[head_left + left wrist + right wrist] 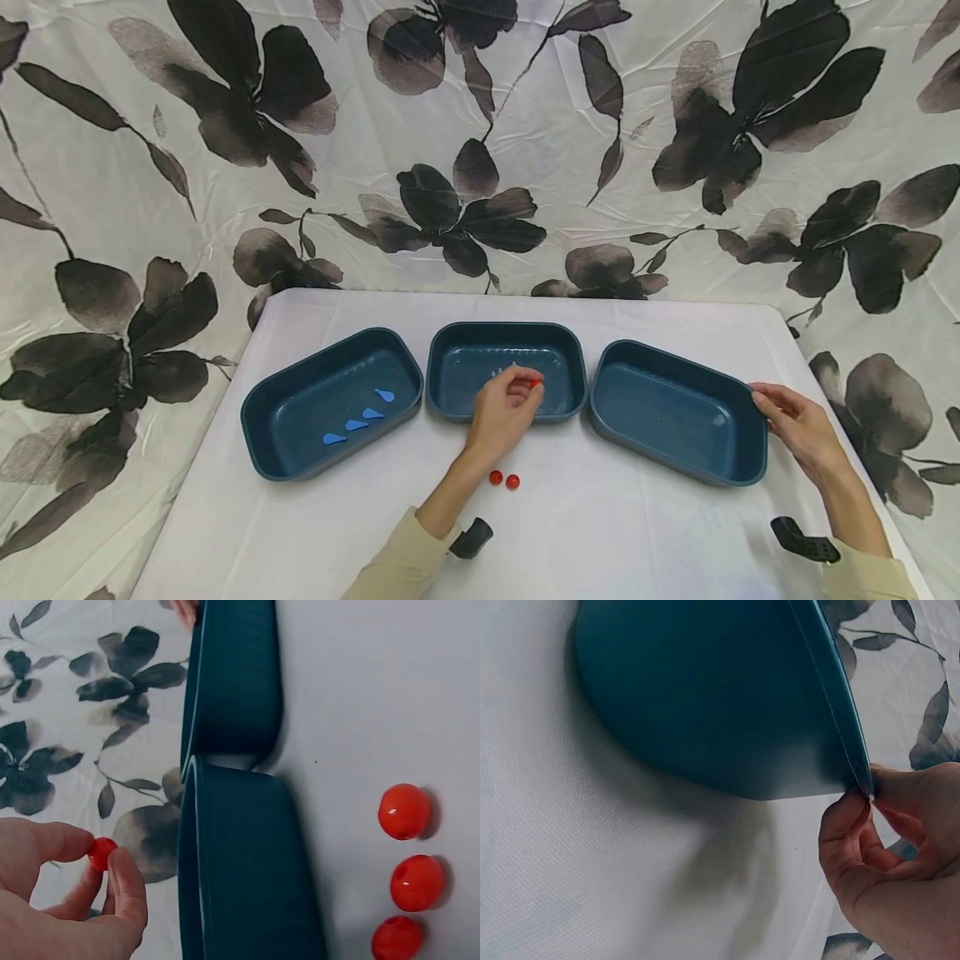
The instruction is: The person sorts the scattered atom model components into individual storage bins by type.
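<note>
My left hand point(506, 412) is over the front of the middle dark teal bin point(450, 400). Its thumb and finger pinch a small round red bead point(103, 854), clearest in the left wrist view. More red beads point(512, 482) lie on the table below that hand; the left wrist view shows a hole in one bead point(417, 883). At the outer end of the right teal bin point(675, 417), my right hand point(802, 425) pinches the rim point(851, 742) between thumb and fingers. Nothing shows inside this bin.
A third teal bin point(258, 425) stands at the left, holding several blue drop-shaped pieces point(357, 424) in a slanted row. Small pale bits point(501, 372) lie in the middle bin, partly behind the left hand. Behind the white table point(600, 533) hangs a floral cloth point(555, 225).
</note>
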The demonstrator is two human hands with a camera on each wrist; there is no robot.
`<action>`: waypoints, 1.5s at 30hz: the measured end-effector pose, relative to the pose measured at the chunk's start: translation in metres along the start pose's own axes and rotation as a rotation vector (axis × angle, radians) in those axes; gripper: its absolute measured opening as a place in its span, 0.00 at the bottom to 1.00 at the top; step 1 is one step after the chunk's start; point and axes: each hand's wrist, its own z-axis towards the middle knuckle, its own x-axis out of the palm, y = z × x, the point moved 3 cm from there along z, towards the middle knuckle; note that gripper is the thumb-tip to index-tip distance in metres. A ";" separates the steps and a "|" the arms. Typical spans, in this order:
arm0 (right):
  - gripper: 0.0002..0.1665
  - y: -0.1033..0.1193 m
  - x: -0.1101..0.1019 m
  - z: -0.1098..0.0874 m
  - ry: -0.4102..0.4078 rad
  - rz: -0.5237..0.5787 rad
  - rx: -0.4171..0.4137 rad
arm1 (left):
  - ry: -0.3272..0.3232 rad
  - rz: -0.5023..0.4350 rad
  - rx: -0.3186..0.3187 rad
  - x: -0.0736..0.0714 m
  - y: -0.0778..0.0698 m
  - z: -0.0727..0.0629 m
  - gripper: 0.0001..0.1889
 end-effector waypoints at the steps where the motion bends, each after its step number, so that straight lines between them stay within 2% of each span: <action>1: 0.36 0.000 0.000 0.000 -0.001 -0.001 0.000 | 0.004 -0.002 -0.001 0.001 0.000 0.002 0.08; 11: 0.37 0.001 0.000 -0.001 0.004 -0.007 -0.002 | 0.039 -0.009 -0.020 0.013 -0.006 0.016 0.09; 19: 0.38 0.000 0.000 0.000 -0.002 -0.007 0.007 | 0.095 -0.017 -0.026 0.026 -0.009 0.030 0.10; 37: 0.39 0.003 0.000 0.002 -0.005 -0.006 0.017 | 0.149 0.025 -0.039 0.063 -0.013 0.048 0.09; 45: 0.39 0.002 0.000 0.000 -0.010 -0.005 0.019 | 0.182 0.033 -0.015 0.084 -0.010 0.052 0.09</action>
